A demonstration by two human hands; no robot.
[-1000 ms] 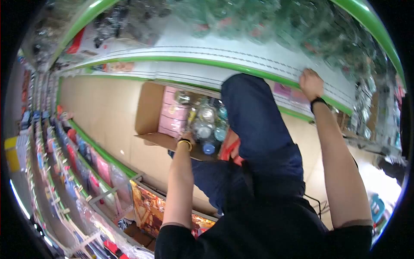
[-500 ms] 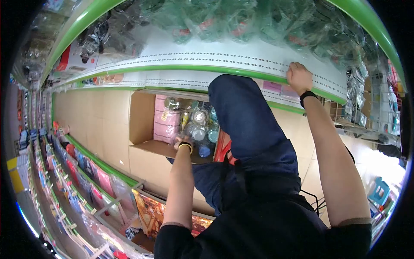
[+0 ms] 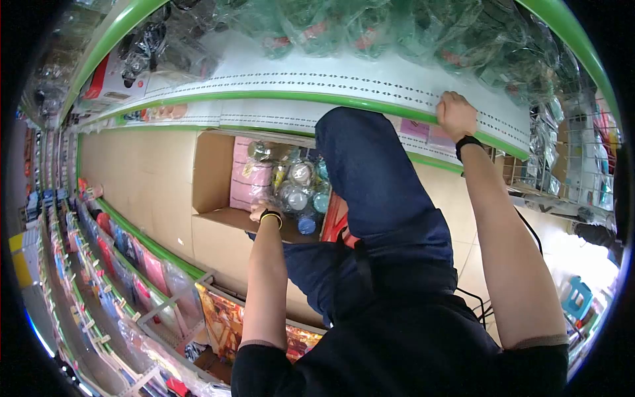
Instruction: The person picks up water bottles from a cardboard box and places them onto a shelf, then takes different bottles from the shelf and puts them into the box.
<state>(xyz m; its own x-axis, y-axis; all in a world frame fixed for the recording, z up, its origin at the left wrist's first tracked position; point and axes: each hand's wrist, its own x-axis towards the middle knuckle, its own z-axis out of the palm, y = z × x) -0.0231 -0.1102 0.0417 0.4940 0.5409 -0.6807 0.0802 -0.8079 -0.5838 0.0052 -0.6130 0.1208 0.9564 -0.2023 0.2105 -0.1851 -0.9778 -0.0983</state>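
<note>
A cardboard box [image 3: 213, 162] stands on the floor, its flaps folded out. In it lie a pink striped package [image 3: 250, 185] and several clear, plastic-wrapped containers [image 3: 297, 197] with pale, silvery and blue round tops. My left hand [image 3: 262, 210] reaches into the box's near side, by the pink package's lower end. Its fingers are curled, and whatever they hold is too small and partly hidden to name. My right hand [image 3: 456, 116] is closed over the green front edge of the white shelf [image 3: 370, 79], to the right of my knee.
Several plastic-wrapped green items [image 3: 350, 30] line the white shelf. A low rack of packaged goods [image 3: 149, 258] runs along the left. Beside the box is a red item [image 3: 336, 215], partly under my leg. A wire basket rack [image 3: 575, 152] and a blue stool [image 3: 577, 298] are at right.
My left hand has shifted slightly left along the pink package's lower end, its fingers now more curled. My right hand stays on the shelf edge. The whole view has shifted a little.
</note>
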